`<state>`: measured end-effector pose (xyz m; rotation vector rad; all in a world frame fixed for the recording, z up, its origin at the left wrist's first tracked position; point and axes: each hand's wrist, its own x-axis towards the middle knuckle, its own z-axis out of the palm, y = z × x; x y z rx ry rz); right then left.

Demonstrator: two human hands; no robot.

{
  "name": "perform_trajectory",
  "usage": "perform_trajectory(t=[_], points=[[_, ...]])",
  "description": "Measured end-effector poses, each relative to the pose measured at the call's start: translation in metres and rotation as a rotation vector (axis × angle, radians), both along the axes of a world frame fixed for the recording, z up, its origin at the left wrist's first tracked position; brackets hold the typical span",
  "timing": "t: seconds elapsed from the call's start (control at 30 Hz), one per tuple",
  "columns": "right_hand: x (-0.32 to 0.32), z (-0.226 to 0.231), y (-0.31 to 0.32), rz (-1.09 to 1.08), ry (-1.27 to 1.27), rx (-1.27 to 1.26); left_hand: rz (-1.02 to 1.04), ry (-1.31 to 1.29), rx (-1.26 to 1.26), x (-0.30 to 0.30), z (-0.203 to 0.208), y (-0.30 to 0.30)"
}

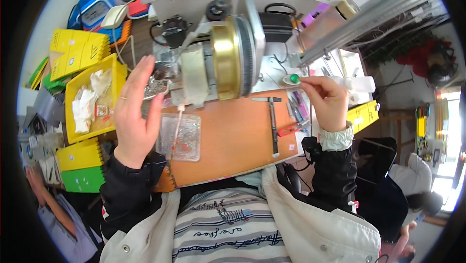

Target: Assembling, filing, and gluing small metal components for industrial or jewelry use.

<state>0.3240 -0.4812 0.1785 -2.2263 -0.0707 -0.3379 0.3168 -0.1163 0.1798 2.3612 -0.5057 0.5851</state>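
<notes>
My left hand (pixel 136 122) is raised, its fingers stretched out and thumb apart, with nothing in it. It hovers between a yellow bin (pixel 116 126) and a machine with a large brass-coloured wheel (pixel 222 61) and a pale translucent roller (pixel 195 71). Small metal parts (pixel 154 88) lie in a holder just past its thumb. On the right, the fingertips of my right hand (pixel 330 101) are pinched together right beside a round green button (pixel 294 78) on a small light base. Whether the fingers hold anything is hidden.
A clear shallow tray (pixel 194 153) with tiny pieces lies on the orange-brown board (pixel 233 139). Nearby are a thin hammer (pixel 274 127) and red-handled pliers (pixel 290 129). A white bottle (pixel 359 84) lies beyond my right hand. Other people sit at both sides.
</notes>
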Motion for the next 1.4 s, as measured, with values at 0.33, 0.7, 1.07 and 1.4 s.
perform_trajectory(t=[0.33,0.7,1.07,1.4], points=[[0.024,0.003,-0.028,-0.353,-0.342,0.048,0.054,-0.060,0.156,0.002,-0.003,-0.012],[0.030,0.002,-0.029,-0.411,-0.276,-0.088,0.077,-0.079,0.160,0.003,-0.004,-0.014],[0.028,0.003,-0.028,-0.406,-0.270,-0.180,0.062,-0.067,0.179,0.000,-0.002,-0.015],[0.032,0.006,-0.033,-0.353,-0.270,-0.183,0.093,-0.077,0.161,-0.003,-0.003,-0.018]])
